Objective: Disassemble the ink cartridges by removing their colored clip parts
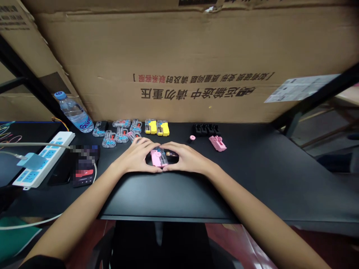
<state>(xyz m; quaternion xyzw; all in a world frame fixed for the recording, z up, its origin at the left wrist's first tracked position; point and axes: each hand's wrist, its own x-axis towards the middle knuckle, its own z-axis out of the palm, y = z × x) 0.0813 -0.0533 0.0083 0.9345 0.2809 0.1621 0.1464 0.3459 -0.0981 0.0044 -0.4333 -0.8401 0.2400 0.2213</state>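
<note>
A small pink and clear plastic case with a round pink knob sits between my hands, low over the black table. My left hand curves round its left side, fingers along the far edge and thumb along the near edge. From the other side my right hand closes in the same way, so the fingertips and thumbs of both hands meet at the case. Inside the right hand's curve lies a small dark piece with a gold spot; its kind is unclear. The exact fingertip contact is partly hidden.
Several clear cases and two yellow ones stand behind my left hand. Further right are a pink knob, a pink shell and black parts. A bottle, power strip and phone are left. Cardboard walls the back.
</note>
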